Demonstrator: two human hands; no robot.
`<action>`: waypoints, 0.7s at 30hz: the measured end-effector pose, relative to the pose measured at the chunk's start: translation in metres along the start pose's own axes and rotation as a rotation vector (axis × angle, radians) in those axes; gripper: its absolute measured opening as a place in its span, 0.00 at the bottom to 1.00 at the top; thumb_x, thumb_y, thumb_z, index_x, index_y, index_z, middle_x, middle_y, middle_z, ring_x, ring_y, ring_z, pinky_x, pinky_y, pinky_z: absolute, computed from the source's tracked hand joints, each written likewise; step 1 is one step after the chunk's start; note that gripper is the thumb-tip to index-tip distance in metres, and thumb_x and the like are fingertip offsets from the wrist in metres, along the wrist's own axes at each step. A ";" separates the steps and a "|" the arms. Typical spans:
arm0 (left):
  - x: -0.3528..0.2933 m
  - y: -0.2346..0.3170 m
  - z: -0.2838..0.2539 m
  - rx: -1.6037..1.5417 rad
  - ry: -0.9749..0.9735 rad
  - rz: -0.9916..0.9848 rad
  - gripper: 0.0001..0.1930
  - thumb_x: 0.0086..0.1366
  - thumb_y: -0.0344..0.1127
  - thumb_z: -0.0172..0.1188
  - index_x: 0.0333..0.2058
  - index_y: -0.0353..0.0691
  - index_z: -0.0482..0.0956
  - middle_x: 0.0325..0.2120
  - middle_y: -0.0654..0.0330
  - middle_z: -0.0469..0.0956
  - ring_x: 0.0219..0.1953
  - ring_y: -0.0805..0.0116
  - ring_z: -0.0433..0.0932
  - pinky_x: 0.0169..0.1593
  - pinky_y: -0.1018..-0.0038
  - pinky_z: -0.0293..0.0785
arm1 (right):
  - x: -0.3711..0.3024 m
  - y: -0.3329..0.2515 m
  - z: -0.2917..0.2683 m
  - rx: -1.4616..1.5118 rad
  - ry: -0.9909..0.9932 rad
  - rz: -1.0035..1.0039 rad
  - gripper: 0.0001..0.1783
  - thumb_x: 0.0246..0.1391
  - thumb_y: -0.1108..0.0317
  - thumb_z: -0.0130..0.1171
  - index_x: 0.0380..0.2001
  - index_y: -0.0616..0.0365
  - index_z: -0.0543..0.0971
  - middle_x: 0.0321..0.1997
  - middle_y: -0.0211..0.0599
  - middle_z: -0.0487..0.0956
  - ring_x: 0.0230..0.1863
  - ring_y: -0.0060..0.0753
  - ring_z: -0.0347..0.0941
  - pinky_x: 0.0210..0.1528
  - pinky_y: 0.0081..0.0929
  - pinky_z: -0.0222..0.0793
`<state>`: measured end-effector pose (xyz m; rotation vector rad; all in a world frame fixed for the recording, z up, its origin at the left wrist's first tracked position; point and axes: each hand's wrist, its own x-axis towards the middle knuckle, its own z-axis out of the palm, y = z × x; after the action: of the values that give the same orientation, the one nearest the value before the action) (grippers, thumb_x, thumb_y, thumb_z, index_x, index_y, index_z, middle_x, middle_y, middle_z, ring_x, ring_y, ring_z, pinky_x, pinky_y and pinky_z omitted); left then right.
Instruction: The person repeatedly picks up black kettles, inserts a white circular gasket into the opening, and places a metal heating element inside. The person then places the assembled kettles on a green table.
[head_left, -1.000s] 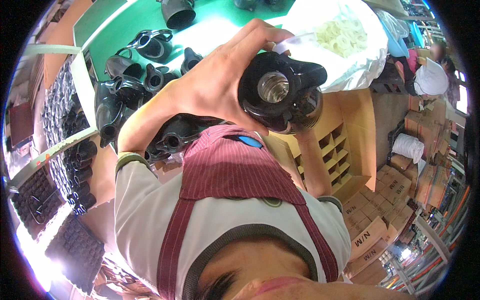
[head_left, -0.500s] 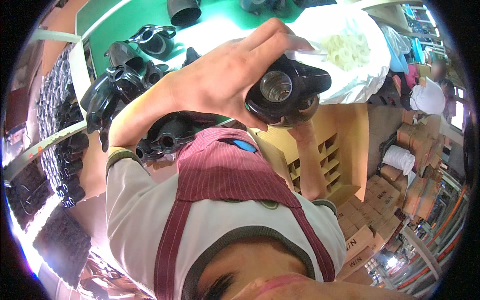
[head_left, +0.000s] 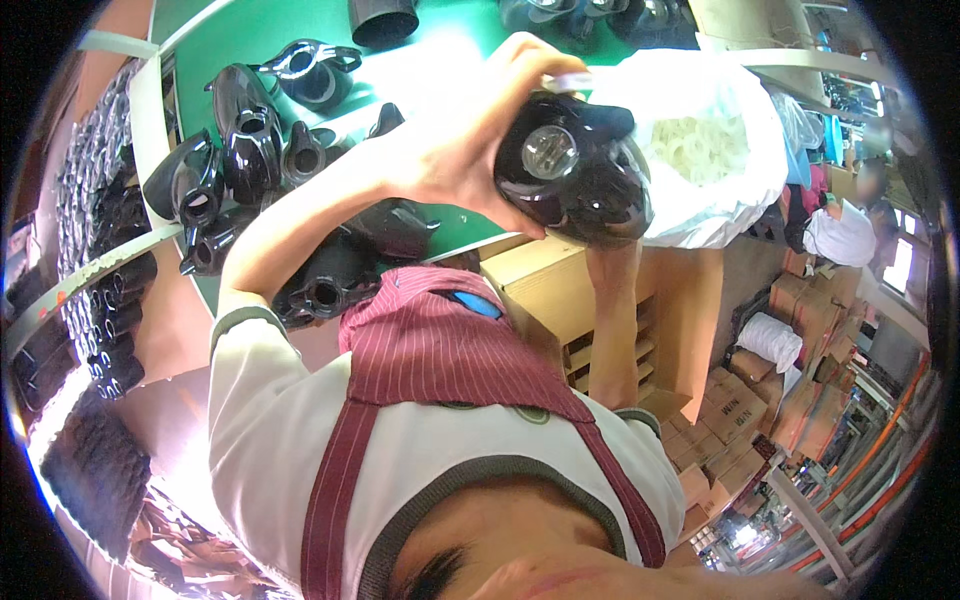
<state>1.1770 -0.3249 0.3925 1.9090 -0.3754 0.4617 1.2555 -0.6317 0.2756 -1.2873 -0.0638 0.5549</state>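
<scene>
Above the far end of my apron, a glossy black jug is tilted, with a round glass opening facing up toward me. My left hand is closed around the jug's left side, its thumb below the opening. At its upper fingertips shows a small whitish piece that I cannot make out clearly. My right forearm reaches up to the jug's underside, where the jug hides my right hand. Just right of the jug, a white bag holds pale translucent rings.
Several black jugs lie on the green tabletop at the left. Below the white bag stands an open cardboard carton with dividers. Stacked boxes and another person are at the right. Dark items hang or stack at far left.
The jug has turned in my hands, its body now leaning lower right and the glass opening slightly farther left. The whitish piece has moved left with my left fingertips.
</scene>
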 end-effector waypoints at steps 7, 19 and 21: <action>-0.029 -0.094 0.026 -0.301 0.294 -0.289 0.68 0.38 0.39 0.85 0.70 0.41 0.42 0.66 0.51 0.56 0.68 0.57 0.58 0.72 0.60 0.53 | 0.020 -0.028 0.061 -0.121 -0.137 -0.465 0.24 0.56 0.77 0.64 0.56 0.59 0.75 0.56 0.43 0.78 0.58 0.34 0.73 0.65 0.36 0.67; -0.025 -0.338 -0.092 0.934 0.315 -0.170 0.16 0.63 0.38 0.60 0.46 0.36 0.74 0.42 0.49 0.74 0.44 0.47 0.74 0.50 0.59 0.71 | 0.195 0.038 0.146 -1.280 -0.136 -0.954 0.24 0.31 0.72 0.76 0.39 0.54 0.84 0.58 0.31 0.77 0.51 0.39 0.74 0.52 0.31 0.73; -0.030 -0.382 -0.107 0.861 0.029 -0.219 0.14 0.64 0.37 0.57 0.47 0.41 0.75 0.44 0.53 0.75 0.48 0.50 0.75 0.57 0.54 0.68 | 0.219 0.069 0.158 -1.369 -0.126 -1.046 0.27 0.31 0.70 0.75 0.42 0.45 0.82 0.59 0.30 0.75 0.53 0.39 0.72 0.49 0.34 0.75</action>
<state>1.3130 -0.0845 0.1060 2.7300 0.0880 0.5531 1.3660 -0.3870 0.2025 -2.2193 -1.3249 -0.4631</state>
